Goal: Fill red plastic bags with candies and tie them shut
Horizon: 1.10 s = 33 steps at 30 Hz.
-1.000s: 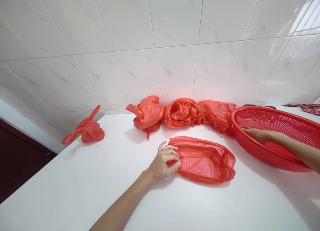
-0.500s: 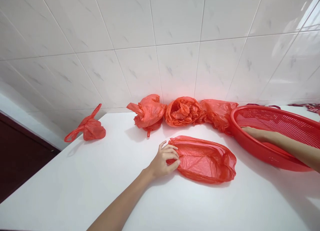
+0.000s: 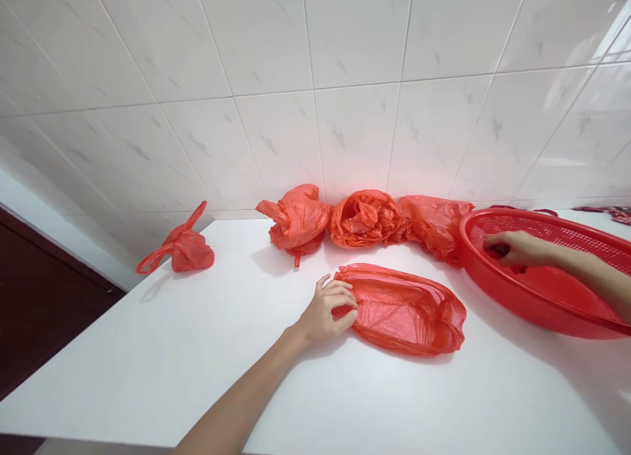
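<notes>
On the white table, a red plastic bag (image 3: 399,317) lies with its mouth spread wide, its sides standing up a little. My left hand (image 3: 329,310) is at the bag's left end, thumb and fingers curled on its rim. Over the inside of a red plastic basket (image 3: 537,310) at the right, my right hand (image 3: 522,248) is closed with bent fingers. Something dark and small shows under those fingers, too hidden to name.
Along the tiled wall stand a bunched red bag (image 3: 300,218), a rolled-open red bag (image 3: 365,218) and a crumpled red bag (image 3: 436,225) touching the basket. A small knotted red bag (image 3: 192,251) sits at the table's left edge. Dark patterned cloth (image 3: 616,213) lies behind the basket.
My right hand has risen from deep in the basket, and its curled fingers now show above the bottom. The left hand stays on the open bag's rim. The view has shifted slightly.
</notes>
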Available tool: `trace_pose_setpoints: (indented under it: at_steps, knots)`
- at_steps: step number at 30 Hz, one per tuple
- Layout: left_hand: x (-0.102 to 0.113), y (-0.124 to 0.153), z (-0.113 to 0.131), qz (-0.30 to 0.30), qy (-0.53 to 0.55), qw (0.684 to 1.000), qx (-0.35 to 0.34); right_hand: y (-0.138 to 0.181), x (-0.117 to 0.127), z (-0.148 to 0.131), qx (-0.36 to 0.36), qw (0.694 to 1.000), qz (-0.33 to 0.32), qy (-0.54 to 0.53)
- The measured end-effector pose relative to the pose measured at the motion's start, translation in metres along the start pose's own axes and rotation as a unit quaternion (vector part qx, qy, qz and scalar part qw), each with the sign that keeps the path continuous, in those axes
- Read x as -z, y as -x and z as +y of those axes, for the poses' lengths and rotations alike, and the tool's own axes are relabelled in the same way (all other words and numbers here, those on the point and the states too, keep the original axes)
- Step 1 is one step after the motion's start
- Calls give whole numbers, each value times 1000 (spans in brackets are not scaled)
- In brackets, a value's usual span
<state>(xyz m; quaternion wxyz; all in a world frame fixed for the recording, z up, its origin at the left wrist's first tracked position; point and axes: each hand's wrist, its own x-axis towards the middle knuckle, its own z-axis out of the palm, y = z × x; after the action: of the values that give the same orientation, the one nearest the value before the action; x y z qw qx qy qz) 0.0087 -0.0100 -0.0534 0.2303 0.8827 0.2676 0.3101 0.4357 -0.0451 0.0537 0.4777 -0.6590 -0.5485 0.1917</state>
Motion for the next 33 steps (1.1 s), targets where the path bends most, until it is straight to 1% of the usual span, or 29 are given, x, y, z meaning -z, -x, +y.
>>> trace_pose_setpoints:
  at_steps: [3, 5, 6, 8, 10, 11, 12, 15, 18, 21, 25, 28, 30, 33]
  knots:
    - [-1, 0, 0, 3, 2, 1000, 1, -5, 14, -18, -34, 996, -68, 56]
    - [-2, -1, 0, 2, 2, 1000, 6, -1, 12, -38, -24, 993, -85, 76]
    - [-2, -1, -1, 0, 1, 1000, 7, 3, 6, -48, -10, 992, -109, 68]
    - [-3, -1, -1, -2, -2, 1000, 9, 15, -14, -65, 27, 983, -179, 28]
    - [-3, -1, 0, -2, -6, 1000, 10, 28, -44, -73, 54, 958, -280, 26]
    - [-2, -2, 1, -3, -8, 1000, 11, 34, -59, -73, 78, 945, -314, 36]
    - [-2, -2, 2, -5, -11, 1000, 14, 40, -75, -72, 104, 940, -321, 48]
    - [-1, -2, 6, -16, -16, 999, 25, 54, -113, -64, 168, 934, -305, 74]
    - [0, -2, 9, -36, -23, 999, 32, 65, -133, -61, 195, 929, -310, 51]
    - [1, -1, 10, -57, -40, 997, 36, 76, -142, -63, 180, 929, -322, -4]
    - [0, 0, 10, -64, -74, 994, 49, 90, -147, -55, 122, 930, -345, -36]
    - [-3, 1, 13, -34, -107, 993, 39, 100, -149, -40, 108, 946, -302, -42]
    - [-5, 1, 17, -2, -124, 992, 16, 105, -150, -30, 107, 957, -266, -49]
    - [-12, 0, 24, 47, -131, 990, -26, 109, -153, -21, 83, 963, -242, -80]
